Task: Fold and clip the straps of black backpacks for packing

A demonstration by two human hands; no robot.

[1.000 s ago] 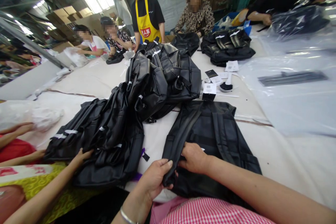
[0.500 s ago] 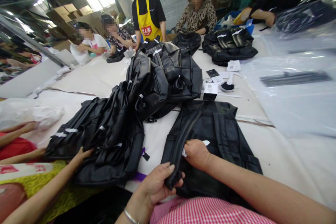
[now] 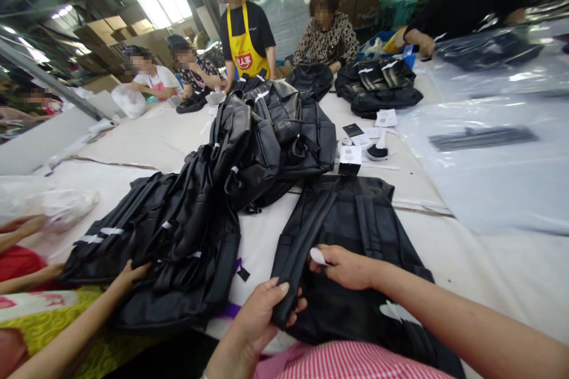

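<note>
In front of me lies a black backpack (image 3: 344, 219) with its shoulder straps facing up. My left hand (image 3: 267, 308) is closed around the lower end of one black shoulder strap (image 3: 306, 243), thumb on top. My right hand (image 3: 344, 266) pinches a small white rounded piece (image 3: 319, 256) beside that strap; I cannot tell whether it is paper or plastic. Near my right forearm, a white wrap (image 3: 398, 312) shows on the lower part of the bag.
Black backpacks (image 3: 275, 130) are heaped ahead, and others (image 3: 160, 243) lie at left under a co-worker's hand (image 3: 136, 272). Tags (image 3: 350, 155) and a black-and-white brush-like item (image 3: 377, 150) sit beyond my bag. Clear plastic (image 3: 484, 183) covers the table's right side. Several people work around the table.
My right hand has moved slightly away from the strap, and the white piece now stands out from its fingers. My left hand keeps its hold. The view has shifted slightly.
</note>
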